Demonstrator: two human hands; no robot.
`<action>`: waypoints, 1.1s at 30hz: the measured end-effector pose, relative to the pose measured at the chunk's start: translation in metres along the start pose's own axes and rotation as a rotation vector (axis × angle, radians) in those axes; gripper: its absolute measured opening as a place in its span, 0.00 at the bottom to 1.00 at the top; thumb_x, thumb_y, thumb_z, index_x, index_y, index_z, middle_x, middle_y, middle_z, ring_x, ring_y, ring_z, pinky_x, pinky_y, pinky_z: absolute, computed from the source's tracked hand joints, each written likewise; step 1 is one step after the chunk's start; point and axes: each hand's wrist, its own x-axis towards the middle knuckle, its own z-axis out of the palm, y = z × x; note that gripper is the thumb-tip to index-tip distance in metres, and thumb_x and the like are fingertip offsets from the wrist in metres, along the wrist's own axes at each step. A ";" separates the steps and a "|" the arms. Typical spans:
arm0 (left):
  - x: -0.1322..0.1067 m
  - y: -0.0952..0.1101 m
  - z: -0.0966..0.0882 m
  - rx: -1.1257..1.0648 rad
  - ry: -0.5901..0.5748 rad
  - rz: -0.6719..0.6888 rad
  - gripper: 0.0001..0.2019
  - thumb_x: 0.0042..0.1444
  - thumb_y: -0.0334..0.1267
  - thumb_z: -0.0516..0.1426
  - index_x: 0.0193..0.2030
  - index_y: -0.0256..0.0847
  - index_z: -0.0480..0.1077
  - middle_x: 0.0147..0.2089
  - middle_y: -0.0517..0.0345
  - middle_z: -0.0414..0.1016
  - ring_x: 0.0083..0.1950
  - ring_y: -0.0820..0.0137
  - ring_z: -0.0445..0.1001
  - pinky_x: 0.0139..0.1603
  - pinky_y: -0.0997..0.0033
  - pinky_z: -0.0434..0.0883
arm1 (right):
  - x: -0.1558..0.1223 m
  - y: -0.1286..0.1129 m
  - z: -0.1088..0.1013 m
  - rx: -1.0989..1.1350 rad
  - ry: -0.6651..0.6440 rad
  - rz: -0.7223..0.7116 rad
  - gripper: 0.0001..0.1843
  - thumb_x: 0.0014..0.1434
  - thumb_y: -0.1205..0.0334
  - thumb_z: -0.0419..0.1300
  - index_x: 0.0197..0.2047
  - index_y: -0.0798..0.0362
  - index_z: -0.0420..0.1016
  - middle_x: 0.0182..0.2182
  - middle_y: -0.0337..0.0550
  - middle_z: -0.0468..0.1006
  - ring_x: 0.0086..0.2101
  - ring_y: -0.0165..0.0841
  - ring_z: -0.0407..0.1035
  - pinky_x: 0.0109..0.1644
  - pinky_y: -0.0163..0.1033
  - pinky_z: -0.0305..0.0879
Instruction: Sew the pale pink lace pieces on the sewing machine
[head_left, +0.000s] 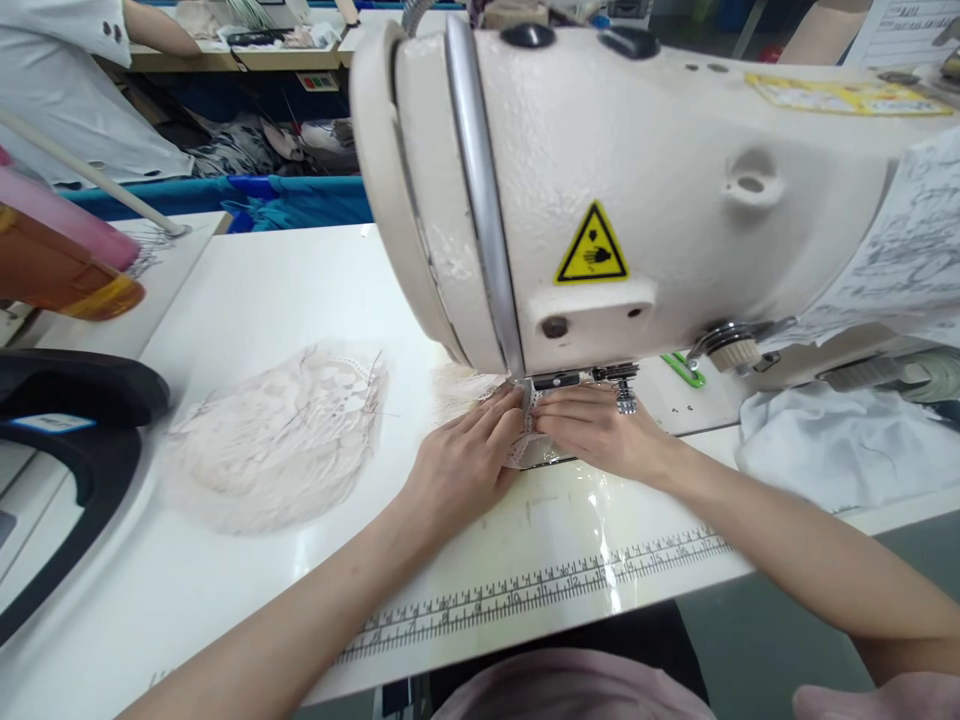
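A strip of pale lace fabric (527,440) with a scalloped, holed edge lies under the needle area of a white sewing machine (675,210). My left hand (472,445) rests on the lace left of the needle, fingers stretched forward and pressing down. From the right, my right hand (600,425) lies with its fingers flat on the lace, close to the presser foot. The tips of both hands nearly meet beneath the machine head, which partly hides the fabric and needle. A heap of sheer pale lace pieces (277,440) sits on the white table to the left.
A printed ruler (540,590) runs along the table's front edge. Green thread snips (684,370) and white cloth (840,445) are at right. A black curved object (97,430) and an amber bottle (67,265) stand at left. Another person's arm (161,30) shows behind.
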 end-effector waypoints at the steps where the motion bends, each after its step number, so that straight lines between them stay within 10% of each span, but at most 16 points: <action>1: 0.000 0.000 0.000 0.001 0.002 0.000 0.12 0.59 0.31 0.52 0.48 0.33 0.70 0.56 0.45 0.74 0.53 0.60 0.76 0.48 0.63 0.78 | -0.001 0.001 0.000 -0.001 0.004 -0.001 0.11 0.63 0.73 0.51 0.38 0.53 0.75 0.38 0.39 0.81 0.42 0.29 0.74 0.45 0.37 0.73; 33: 0.001 -0.005 0.007 -0.027 -0.025 0.073 0.18 0.64 0.33 0.50 0.59 0.34 0.67 0.61 0.46 0.69 0.62 0.58 0.68 0.58 0.56 0.73 | -0.003 0.005 -0.003 -0.053 0.016 0.280 0.10 0.65 0.61 0.53 0.40 0.51 0.76 0.34 0.37 0.80 0.32 0.28 0.71 0.34 0.35 0.68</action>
